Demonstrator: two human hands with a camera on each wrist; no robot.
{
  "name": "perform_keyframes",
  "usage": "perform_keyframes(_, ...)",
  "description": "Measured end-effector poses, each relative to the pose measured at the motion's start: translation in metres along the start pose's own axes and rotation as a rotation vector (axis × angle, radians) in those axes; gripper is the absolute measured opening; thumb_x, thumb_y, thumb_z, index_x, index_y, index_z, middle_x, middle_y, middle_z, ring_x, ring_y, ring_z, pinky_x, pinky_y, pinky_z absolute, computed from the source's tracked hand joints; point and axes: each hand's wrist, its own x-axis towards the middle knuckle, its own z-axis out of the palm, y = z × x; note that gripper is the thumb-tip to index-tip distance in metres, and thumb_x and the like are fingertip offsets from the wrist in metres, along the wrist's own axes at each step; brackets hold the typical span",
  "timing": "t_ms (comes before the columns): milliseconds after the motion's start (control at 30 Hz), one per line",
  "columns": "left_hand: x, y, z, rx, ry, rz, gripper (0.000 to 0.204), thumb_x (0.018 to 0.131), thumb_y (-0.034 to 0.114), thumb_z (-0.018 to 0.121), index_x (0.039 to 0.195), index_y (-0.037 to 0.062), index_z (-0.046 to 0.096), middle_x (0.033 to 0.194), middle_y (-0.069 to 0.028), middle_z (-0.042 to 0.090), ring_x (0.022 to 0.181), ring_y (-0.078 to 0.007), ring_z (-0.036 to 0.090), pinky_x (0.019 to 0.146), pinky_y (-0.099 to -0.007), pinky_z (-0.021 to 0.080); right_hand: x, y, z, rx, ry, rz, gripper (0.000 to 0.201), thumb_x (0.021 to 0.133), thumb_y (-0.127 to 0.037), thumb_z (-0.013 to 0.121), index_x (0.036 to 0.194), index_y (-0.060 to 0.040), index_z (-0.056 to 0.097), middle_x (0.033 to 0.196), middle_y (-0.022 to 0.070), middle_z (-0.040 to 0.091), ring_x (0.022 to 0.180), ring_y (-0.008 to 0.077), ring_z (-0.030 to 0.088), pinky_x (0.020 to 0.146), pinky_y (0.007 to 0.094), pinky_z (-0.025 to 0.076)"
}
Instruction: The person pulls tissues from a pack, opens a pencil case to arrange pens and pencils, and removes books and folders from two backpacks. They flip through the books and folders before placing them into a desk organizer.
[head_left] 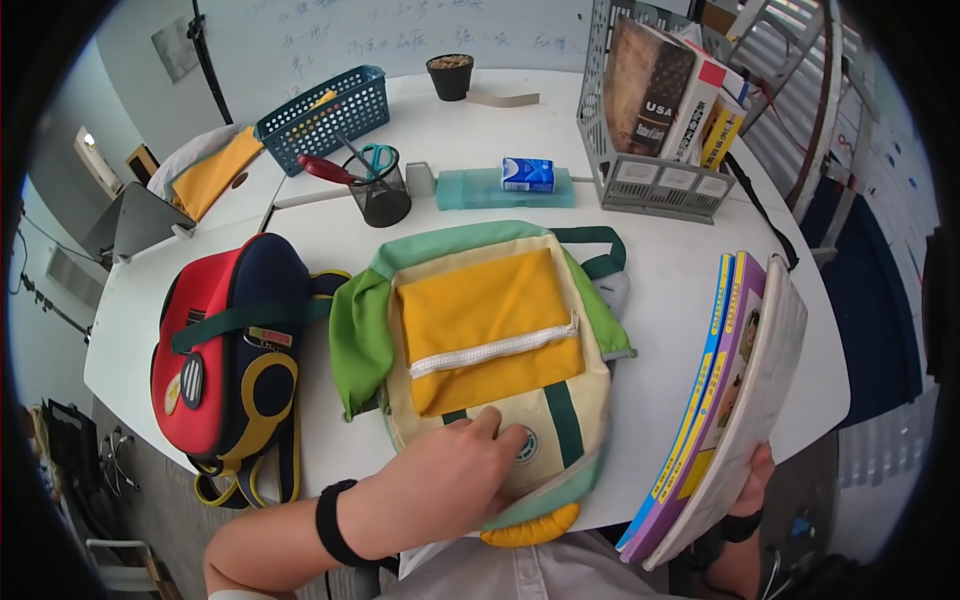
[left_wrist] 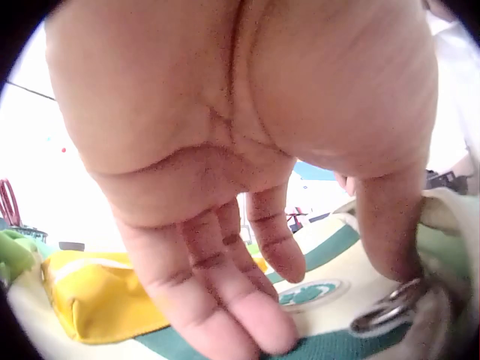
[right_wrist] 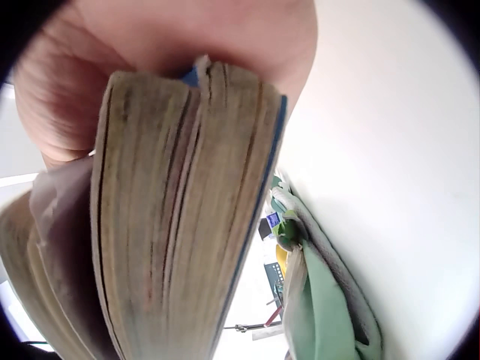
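A cream, green and yellow backpack (head_left: 480, 350) lies on the white table with its yellow zipped pocket (head_left: 495, 330) facing up. My left hand (head_left: 455, 475) is over its lower part, beside the round badge (head_left: 526, 446). In the left wrist view, the fingers (left_wrist: 225, 292) of that hand reach down loosely and apart from the thumb, whose tip is right at the bag's edge by a metal ring (left_wrist: 386, 307). My right hand (head_left: 755, 482) grips several books (head_left: 725, 400) upright at the right; their thick page edges (right_wrist: 180, 210) show in the right wrist view.
A red and navy backpack (head_left: 230, 350) sits on the left. Behind are a mesh pen cup (head_left: 383, 205), a teal pencil case (head_left: 470, 192) with a blue packet (head_left: 527, 174), a teal basket (head_left: 325, 115), a small plant pot (head_left: 450, 80) and a grey book rack (head_left: 665, 195).
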Motion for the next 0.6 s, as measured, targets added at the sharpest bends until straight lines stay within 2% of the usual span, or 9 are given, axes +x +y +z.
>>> perform_keyframes(67, -0.002, 0.000, 0.003, -0.009, 0.018, 0.020, 0.036, 0.082, 0.020, 0.084, 0.105, -0.0010, 0.066, 0.093, -0.0177, 0.064, 0.085, -0.0379, 0.072, 0.078, -0.0455, 0.060, -0.007, 0.002, -0.003, 0.028, 0.031, 0.001, 0.085, 0.099, -0.053, 0.075, 0.159, -0.0010, 0.047, 0.148, 0.0216, 0.065, 0.124, 0.0366, 0.072, 0.103, 0.0539, 0.062)
perform_keyframes(133, -0.003, -0.005, 0.015, 0.101, 0.122, 0.136, 0.032, 0.082, 0.020, 0.082, 0.100, -0.0014, 0.065, 0.088, -0.0177, 0.065, 0.083, -0.0376, 0.072, 0.077, -0.0448, 0.059, -0.011, 0.001, -0.001, 0.014, 0.060, 0.010, 0.086, 0.100, -0.055, 0.073, 0.160, -0.0011, 0.045, 0.149, 0.0215, 0.064, 0.124, 0.0363, 0.072, 0.103, 0.0535, 0.062)
perform_keyframes(267, 0.000, -0.005, 0.008, 0.179, 0.054, 0.176, 0.025, 0.081, 0.018, 0.080, 0.095, 0.0010, 0.067, 0.084, -0.0158, 0.064, 0.077, -0.0365, 0.071, 0.072, -0.0439, 0.059, -0.001, 0.000, 0.020, 0.056, 0.034, 0.027, 0.089, 0.098, -0.054, 0.074, 0.160, 0.0017, 0.044, 0.149, 0.0232, 0.064, 0.123, 0.0376, 0.072, 0.102, 0.0522, 0.063)
perform_keyframes(367, -0.005, -0.013, -0.021, -0.064, 0.080, 0.159, 0.013, 0.083, 0.015, 0.080, 0.087, 0.0057, 0.071, 0.074, -0.0111, 0.065, 0.069, -0.0350, 0.070, 0.063, -0.0425, 0.057, 0.006, -0.006, 0.032, -0.062, 0.041, 0.016, 0.092, 0.095, -0.052, 0.076, 0.157, 0.0069, 0.042, 0.146, 0.0295, 0.063, 0.121, 0.0415, 0.072, 0.100, 0.0514, 0.064)
perform_keyframes(400, -0.007, -0.016, -0.030, -0.065, 0.082, 0.157, 0.013, 0.083, 0.015, 0.080, 0.087, 0.0057, 0.071, 0.074, -0.0111, 0.065, 0.069, -0.0350, 0.070, 0.063, -0.0425, 0.057, 0.009, -0.009, 0.038, -0.091, 0.024, 0.023, 0.093, 0.094, -0.049, 0.078, 0.156, 0.0099, 0.042, 0.144, 0.0329, 0.062, 0.120, 0.0437, 0.072, 0.099, 0.0520, 0.064)
perform_keyframes(467, -0.010, -0.020, -0.042, -0.283, 0.142, 0.160, 0.009, 0.085, 0.010, 0.081, 0.089, 0.0053, 0.074, 0.080, -0.0125, 0.071, 0.071, -0.0340, 0.072, 0.064, -0.0406, 0.057, 0.013, -0.013, 0.049, -0.121, -0.001, 0.035, 0.094, 0.092, -0.046, 0.079, 0.154, 0.0129, 0.041, 0.142, 0.0362, 0.062, 0.120, 0.0459, 0.071, 0.098, 0.0526, 0.064)
perform_keyframes(500, -0.009, -0.021, -0.045, -0.316, 0.227, 0.119, 0.007, 0.088, 0.006, 0.081, 0.090, 0.0033, 0.075, 0.078, -0.0133, 0.072, 0.068, -0.0292, 0.071, 0.062, -0.0371, 0.054, 0.014, -0.016, 0.053, -0.090, 0.004, 0.066, 0.093, 0.090, -0.041, 0.081, 0.154, 0.0135, 0.041, 0.143, 0.0354, 0.062, 0.121, 0.0453, 0.071, 0.100, 0.0526, 0.063)
perform_keyframes(533, -0.007, -0.022, -0.050, -0.313, 0.233, 0.119, 0.007, 0.088, 0.006, 0.081, 0.090, 0.0033, 0.075, 0.078, -0.0133, 0.072, 0.068, -0.0292, 0.071, 0.062, -0.0371, 0.054, 0.014, -0.018, 0.058, -0.059, 0.010, 0.093, 0.093, 0.088, -0.035, 0.082, 0.154, 0.0141, 0.040, 0.143, 0.0346, 0.062, 0.122, 0.0448, 0.071, 0.102, 0.0525, 0.062)
perform_keyframes(600, -0.001, -0.023, -0.065, -0.204, 0.586, 0.006, 0.012, 0.090, 0.008, 0.081, 0.089, 0.0003, 0.072, 0.073, -0.0126, 0.069, 0.062, -0.0232, 0.067, 0.060, -0.0345, 0.051, 0.014, -0.022, 0.066, 0.003, 0.026, 0.152, 0.094, 0.084, -0.025, 0.084, 0.155, 0.0153, 0.038, 0.144, 0.0329, 0.063, 0.123, 0.0437, 0.071, 0.105, 0.0524, 0.059)
